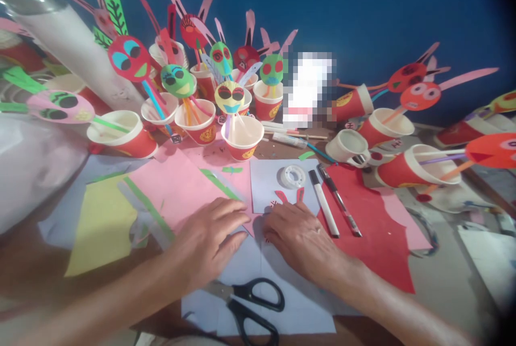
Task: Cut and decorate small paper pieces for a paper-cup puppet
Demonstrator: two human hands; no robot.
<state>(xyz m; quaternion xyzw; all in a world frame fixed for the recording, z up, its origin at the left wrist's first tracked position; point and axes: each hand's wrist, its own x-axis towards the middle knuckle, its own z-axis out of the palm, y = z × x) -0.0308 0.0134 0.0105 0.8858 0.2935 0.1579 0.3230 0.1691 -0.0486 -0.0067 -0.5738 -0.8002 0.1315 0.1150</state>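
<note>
Two red strips (pixel 300 194) jut past the right hand (pixel 297 233), grip unclear; left hand (pixel 213 236) loosely spread.

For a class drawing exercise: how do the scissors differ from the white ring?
The scissors have two black handle loops; the white ring is one round band. The scissors look larger than the ring. The scissors lie on the near side of the right hand, the ring on its far side. Both rest on pale blue paper.

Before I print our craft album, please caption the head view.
Left hand and right hand over coloured paper, black-handled scissors nearby, paper faces beyond.
</note>
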